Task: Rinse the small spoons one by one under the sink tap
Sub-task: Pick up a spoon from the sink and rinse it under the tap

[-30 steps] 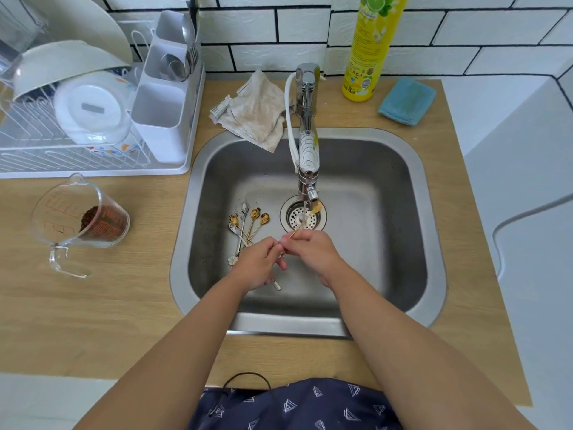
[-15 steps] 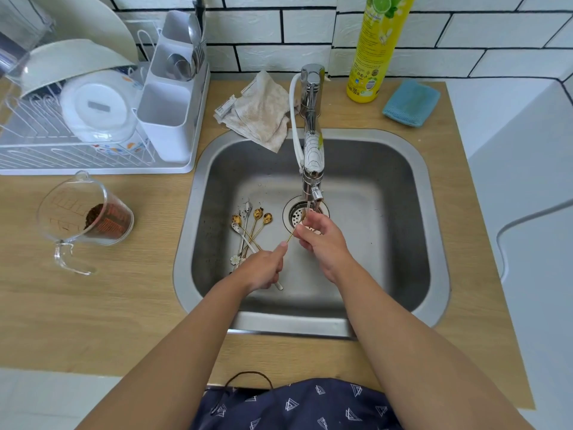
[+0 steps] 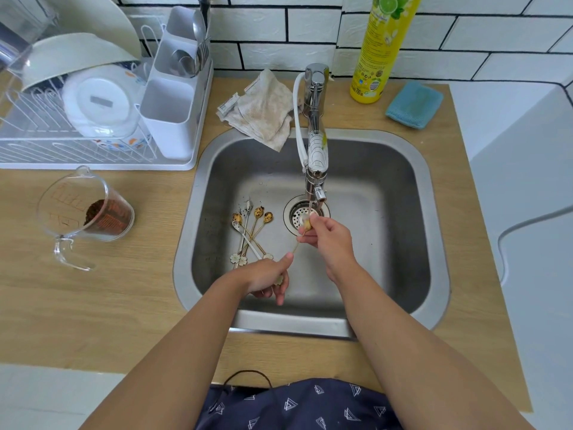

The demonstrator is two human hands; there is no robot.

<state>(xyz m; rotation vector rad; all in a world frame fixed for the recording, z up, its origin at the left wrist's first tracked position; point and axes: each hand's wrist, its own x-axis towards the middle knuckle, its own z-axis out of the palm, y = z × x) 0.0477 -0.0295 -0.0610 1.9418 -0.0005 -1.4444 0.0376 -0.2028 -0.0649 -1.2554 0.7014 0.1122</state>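
A small gold spoon (image 3: 302,235) is held over the drain (image 3: 297,217), its bowl under the thin stream from the tap (image 3: 314,156). My right hand (image 3: 328,235) pinches the spoon just below its bowl. My left hand (image 3: 269,277) pinches the lower end of the thin handle. Several more small spoons (image 3: 251,232), gold and white with flower ends, lie in a bundle on the sink floor left of the drain, just beyond my left hand.
The steel sink (image 3: 403,144) is set in a wooden counter. A dish rack (image 3: 93,119) with plates and a cutlery holder stands at the back left. A glass measuring jug (image 3: 83,212) lies left of the sink. A rag (image 3: 263,110), yellow bottle (image 3: 381,48) and blue sponge (image 3: 414,105) sit behind.
My hands have moved apart along the spoon: the right slid up to the bowl under the tap, the left stayed at the handle's end.
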